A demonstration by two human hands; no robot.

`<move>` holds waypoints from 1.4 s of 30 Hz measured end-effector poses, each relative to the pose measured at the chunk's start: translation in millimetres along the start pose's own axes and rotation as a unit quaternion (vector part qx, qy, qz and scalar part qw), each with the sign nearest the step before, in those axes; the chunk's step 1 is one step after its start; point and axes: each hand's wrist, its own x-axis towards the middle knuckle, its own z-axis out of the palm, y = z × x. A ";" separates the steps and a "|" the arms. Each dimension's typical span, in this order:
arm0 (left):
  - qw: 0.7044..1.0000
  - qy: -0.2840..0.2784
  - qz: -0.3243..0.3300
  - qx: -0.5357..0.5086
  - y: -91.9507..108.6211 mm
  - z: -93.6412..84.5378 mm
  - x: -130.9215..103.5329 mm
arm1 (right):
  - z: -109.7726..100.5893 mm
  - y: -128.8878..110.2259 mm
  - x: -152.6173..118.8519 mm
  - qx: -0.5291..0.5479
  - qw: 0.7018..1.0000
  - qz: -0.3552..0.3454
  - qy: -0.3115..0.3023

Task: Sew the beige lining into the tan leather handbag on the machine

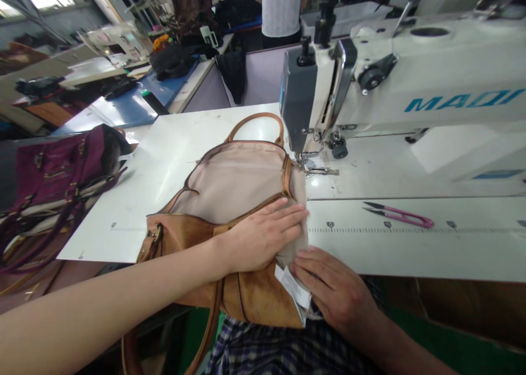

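Observation:
A tan handbag point(263, 295) lies unzipped across the sewing table and over its front edge, its pale pink lining point(230, 180) exposed. My left hand point(263, 234) rests flat on the lining beside the zipper, fingers stretched toward the lining's right edge. Lower down, my right hand point(335, 287) grips that edge, with its thumb hidden. A white label point(293, 287) sticks out by the right fingertips. At the far end of the edge, the lining meets the presser foot point(303, 161) of the sewing machine point(370, 85). One bag handle hangs toward my lap.
Pink-handled thread snips point(400, 215) lie on the table right of the bag, near a printed ruler scale. Purple bags point(53, 172) are piled at the left. A dark thread cone point(154, 102) stands behind the table. Farther back, a person point(281, 8) stands near other workbenches.

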 end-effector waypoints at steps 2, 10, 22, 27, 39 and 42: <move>0.999 -0.009 -0.035 -0.004 -4.4 -0.9 2.9 | -0.9 3.4 4.4 0.020 1.000 -0.023 -0.001; 0.997 -0.025 -0.077 -0.014 -3.1 -2.6 1.2 | -18.2 16.0 9.4 0.067 0.994 -0.056 -0.062; 0.993 -0.056 -0.057 -0.083 -22.0 -15.6 13.9 | -18.5 40.8 17.1 0.000 0.999 -0.034 -0.038; 0.980 -0.140 -0.082 -0.111 -26.9 -38.5 21.2 | -22.6 52.1 27.7 -0.010 0.998 -0.040 -0.051; 0.980 -0.125 -0.120 -0.099 -51.7 -45.3 29.3 | -15.9 87.8 45.8 -0.090 0.987 -0.113 -0.067; 0.976 -0.155 -0.128 -0.081 -64.5 -47.5 36.6 | -13.7 97.4 54.1 -0.097 0.988 -0.100 -0.064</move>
